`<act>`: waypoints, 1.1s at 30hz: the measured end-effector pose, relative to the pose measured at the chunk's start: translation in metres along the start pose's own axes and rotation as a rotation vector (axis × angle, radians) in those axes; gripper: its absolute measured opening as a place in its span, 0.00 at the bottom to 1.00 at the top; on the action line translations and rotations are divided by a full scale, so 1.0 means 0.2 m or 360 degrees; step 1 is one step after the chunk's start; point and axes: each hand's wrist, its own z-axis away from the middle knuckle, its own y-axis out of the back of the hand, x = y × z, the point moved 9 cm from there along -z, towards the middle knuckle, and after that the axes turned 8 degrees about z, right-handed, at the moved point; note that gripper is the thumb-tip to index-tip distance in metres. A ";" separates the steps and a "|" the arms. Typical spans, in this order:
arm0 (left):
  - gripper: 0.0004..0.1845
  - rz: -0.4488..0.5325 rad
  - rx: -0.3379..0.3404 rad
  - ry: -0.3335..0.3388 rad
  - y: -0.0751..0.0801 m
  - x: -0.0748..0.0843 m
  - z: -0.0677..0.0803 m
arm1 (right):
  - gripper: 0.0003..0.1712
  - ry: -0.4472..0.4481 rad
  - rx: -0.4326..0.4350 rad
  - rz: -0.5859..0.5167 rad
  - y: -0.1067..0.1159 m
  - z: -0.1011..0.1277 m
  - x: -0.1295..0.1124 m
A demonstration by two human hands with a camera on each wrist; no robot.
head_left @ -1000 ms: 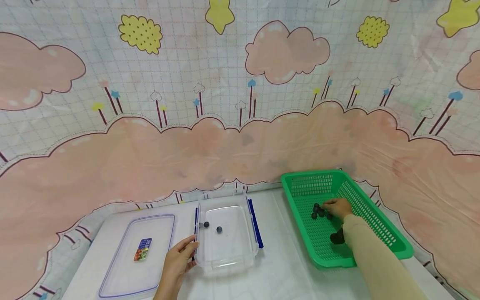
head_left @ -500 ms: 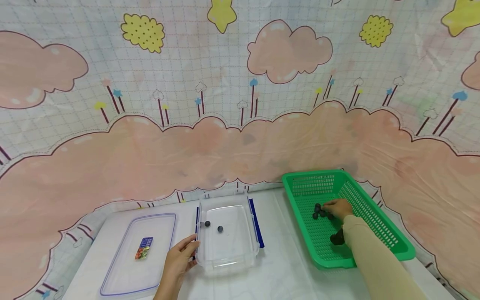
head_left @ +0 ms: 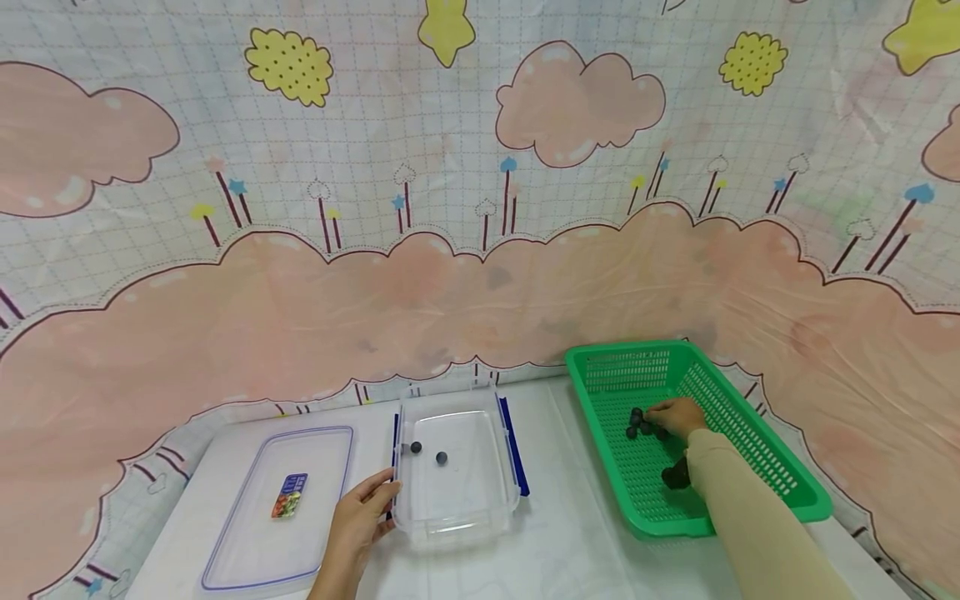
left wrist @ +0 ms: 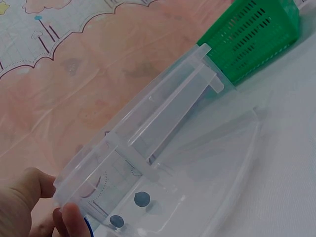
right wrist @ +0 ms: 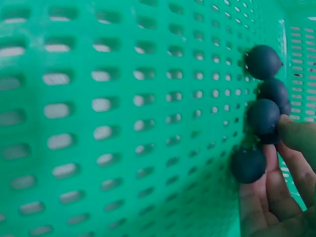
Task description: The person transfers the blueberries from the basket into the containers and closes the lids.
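My left hand (head_left: 360,512) grips the left wall of a clear plastic food container (head_left: 465,487) with blue side clips. Two dark blueberries (head_left: 441,457) lie on its floor, near the left side; the left wrist view shows them close to my fingers (left wrist: 74,222). Inside a green perforated basket (head_left: 611,454), my right hand (head_left: 678,417) reaches into a small cluster of blueberries (head_left: 636,414). From the right wrist, thumb and fingers pinch a blueberry (right wrist: 269,138) partly hidden behind others. Another blueberry (right wrist: 248,164) sits against the fingertips.
Left of the container lies its clear lid (head_left: 251,521), edged in blue, with a fruit-printed label (head_left: 289,496). A dark lump (head_left: 677,475) shows beside the right cuff; its kind is unclear. A patterned cloth (head_left: 420,308) hangs behind the white table (head_left: 558,508).
The head view has shifted very slightly. Both hands stay in the same places, the left at the container and the right among the blueberries.
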 end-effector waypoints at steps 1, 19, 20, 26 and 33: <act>0.25 0.0000 0.0001 0.0001 0.00 0.00 0.00 | 0.18 0.0003 -0.0002 -0.0003 0.00 0.00 0.00; 0.25 0.0004 -0.0001 0.0014 0.00 0.01 0.01 | 0.23 0.0008 -0.0013 -0.0227 0.11 0.00 -0.09; 0.25 0.0003 -0.0002 0.0012 0.00 0.01 0.00 | 0.24 0.0016 -0.0021 -0.0277 0.11 0.00 -0.11; 0.25 -0.0004 -0.0009 0.0010 0.00 0.00 0.00 | 0.28 0.0050 -0.0169 -0.0733 0.07 0.01 -0.22; 0.25 0.0003 -0.0004 0.0000 0.00 0.01 0.01 | 0.32 0.0146 -0.0325 -0.0917 0.04 0.04 -0.32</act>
